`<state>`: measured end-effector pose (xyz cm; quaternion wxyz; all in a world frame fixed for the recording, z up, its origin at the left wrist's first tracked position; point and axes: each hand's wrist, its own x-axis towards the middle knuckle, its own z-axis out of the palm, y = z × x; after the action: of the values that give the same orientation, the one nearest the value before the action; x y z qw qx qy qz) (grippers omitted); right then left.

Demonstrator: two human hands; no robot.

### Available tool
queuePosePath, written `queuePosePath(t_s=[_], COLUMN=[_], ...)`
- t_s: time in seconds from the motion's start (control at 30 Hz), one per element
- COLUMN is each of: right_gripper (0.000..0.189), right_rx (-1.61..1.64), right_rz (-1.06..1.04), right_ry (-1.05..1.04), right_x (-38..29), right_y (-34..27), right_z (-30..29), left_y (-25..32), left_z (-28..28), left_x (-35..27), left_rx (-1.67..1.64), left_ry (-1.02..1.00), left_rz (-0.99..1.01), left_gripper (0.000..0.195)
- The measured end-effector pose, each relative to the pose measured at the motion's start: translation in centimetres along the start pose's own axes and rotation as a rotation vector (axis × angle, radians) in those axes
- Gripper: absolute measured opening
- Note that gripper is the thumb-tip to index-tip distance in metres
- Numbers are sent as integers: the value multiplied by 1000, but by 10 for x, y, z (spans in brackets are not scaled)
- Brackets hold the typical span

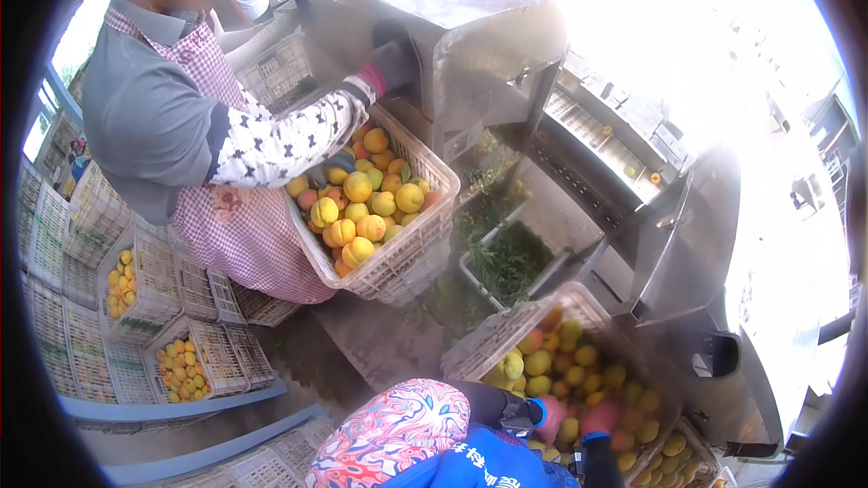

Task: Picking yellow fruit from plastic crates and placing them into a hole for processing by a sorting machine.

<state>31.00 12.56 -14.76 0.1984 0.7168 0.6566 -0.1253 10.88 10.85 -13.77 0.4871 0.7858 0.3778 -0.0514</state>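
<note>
Yellow-orange peaches or apricots (539,362) fill a white plastic crate (475,342) at the lower right. My left hand (553,419), in a pink glove with a blue cuff, is down among the fruit. My right hand (601,417), gloved the same way, is just beside it over the same crate and looks blurred. The fingers of both hands are too unclear to show whether they hold a fruit. A blue apron (475,457) and a patterned sleeve (407,420) are at the bottom edge.
Across from me a co-worker (152,95) leans over another full crate (413,264), one gloved hand at a metal machine's opening (420,64). A crate of green leaves (512,261) stands between. Stacked crates (217,356) and blue rails (196,410) are at left, a metal sorting line (603,142) at right.
</note>
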Motion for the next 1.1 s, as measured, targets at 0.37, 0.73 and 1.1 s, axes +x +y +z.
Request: queuePosePath(t_s=[0.37,0.73,1.1], right_gripper=[60,89,57], right_rx=[262,1576,1477], right_rz=[-115,-539,-628], right_ry=[159,51,139], right_x=[2,-104,-134], right_y=[4,-50,-48], right_z=[-7,-74,-108], left_y=[-44,31,25], left_z=[-36,-36,-27], left_x=[-50,-74,-73], left_rx=[-1816,-1259,-1185], left_ry=[21,194,301], left_rz=[-10,-155,265], left_gripper=[52,64,71])
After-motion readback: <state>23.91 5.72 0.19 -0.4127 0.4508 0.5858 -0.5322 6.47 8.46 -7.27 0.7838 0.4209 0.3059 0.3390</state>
